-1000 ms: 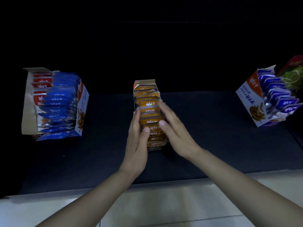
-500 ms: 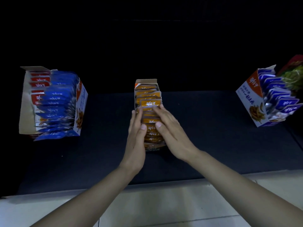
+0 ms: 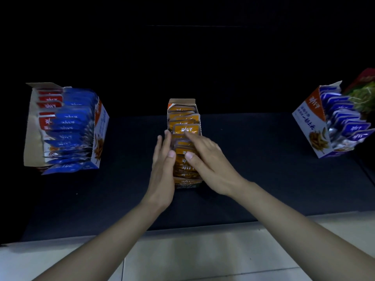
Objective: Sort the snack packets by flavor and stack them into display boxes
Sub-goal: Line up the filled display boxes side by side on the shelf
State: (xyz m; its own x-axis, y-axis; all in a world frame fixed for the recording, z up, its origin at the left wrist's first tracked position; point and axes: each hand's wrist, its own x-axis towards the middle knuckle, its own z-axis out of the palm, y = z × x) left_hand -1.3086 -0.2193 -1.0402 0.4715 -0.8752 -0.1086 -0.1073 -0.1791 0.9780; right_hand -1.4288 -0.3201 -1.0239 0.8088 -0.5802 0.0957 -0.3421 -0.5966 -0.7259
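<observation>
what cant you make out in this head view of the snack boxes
All head view.
- Orange packets mid-row in the centre box: covered by the left hand and right hand.
- Red-and-green pack: cut off by the right edge.
- Red packets in the left box: count hidden by blue packets.
- Packet print: blurred.

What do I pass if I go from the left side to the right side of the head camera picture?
A wide cardboard box of red and blue packets → left hand → narrow cardboard box of orange packets → right hand → white and orange cardboard box of blue packets.
</observation>
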